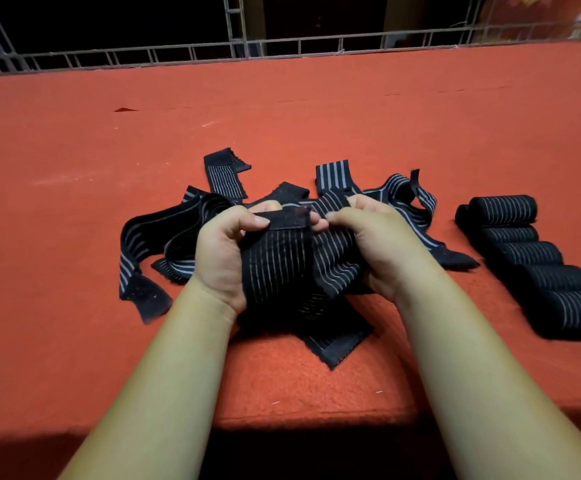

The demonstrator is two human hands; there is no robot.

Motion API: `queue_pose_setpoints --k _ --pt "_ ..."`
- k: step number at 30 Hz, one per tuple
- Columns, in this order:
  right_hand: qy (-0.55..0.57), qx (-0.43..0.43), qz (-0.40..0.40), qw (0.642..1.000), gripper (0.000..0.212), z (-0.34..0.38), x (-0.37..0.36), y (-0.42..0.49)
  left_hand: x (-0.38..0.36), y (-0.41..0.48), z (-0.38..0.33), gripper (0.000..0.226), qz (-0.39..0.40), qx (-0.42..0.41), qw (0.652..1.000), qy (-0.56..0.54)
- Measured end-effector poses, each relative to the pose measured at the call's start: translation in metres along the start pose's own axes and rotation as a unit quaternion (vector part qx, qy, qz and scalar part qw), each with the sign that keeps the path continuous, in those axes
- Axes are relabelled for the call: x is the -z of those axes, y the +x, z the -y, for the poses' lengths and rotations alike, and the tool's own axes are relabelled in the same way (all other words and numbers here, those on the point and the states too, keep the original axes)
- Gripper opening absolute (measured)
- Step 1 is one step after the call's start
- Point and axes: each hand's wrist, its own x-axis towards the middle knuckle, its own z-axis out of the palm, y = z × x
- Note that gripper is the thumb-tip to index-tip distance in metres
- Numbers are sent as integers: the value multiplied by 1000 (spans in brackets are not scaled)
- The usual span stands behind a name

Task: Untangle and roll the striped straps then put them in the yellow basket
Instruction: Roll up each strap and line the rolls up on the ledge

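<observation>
Fingers of left hand (228,251) and right hand (368,237) pinch strap (284,268) end. Loose straps (150,244) tangled beneath. Rolls (531,258) right.

Tangled straps (284,261), black with pale stripes, sprawl in a loose central heap. Rolled straps (531,252), perhaps six, lie touching in a row to its right.

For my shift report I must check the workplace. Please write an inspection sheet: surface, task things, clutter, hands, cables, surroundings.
Surface: red felt table, with a few pale lint specks.
Job's things: tangled straps heaped at the middle; rolled straps in a row at the right; yellow basket not in view.
Clutter: nothing seen.
Hands: left hand and right hand both grip the held strap over the heap.
Cables: nothing seen.
Surroundings: metal lattice rail along the far edge, dark beyond.
</observation>
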Motion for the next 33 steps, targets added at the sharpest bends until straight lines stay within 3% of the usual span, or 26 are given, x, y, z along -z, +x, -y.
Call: queue_pose_setpoints --k 3,6,9,12,15,20,23,26,29,31,33 --pt "18 22 -16 999 34 -4 4 6 6 4 -3 49 -81 -24 996 -10" --pt "21 41 -37 998 38 -4 7 7 9 6 -5 48 -101 -17 995 6" --pt "-5 55 -44 998 51 -5 8 6 8 6 -4 32 -128 5 992 16" --pt "-45 56 -56 996 58 -5 8 4 3 5 -2 44 -111 23 993 31" --pt "-71 48 -85 993 56 -3 8 4 -4 6 0 35 -143 31 986 77" --pt "-78 53 -98 991 39 -1 5 2 -7 8 1 6 -180 -25 976 119" --pt "-67 55 -106 991 39 -5 7 6 -4 9 -1 22 -198 -55 974 100" --pt "-39 46 -129 990 54 -5 5 9 -1 4 -10 18 -164 -59 981 81" --pt "20 47 -153 987 77 -4 0 10 8 -4 -15 26 -46 32 984 171" --pt "47 53 -167 983 68 -5 0 12 16 -8 -14 31 41 94 963 251" --pt "59 54 -175 981 65 -6 1 13 21 -11 -11 42 80 149 941 292"
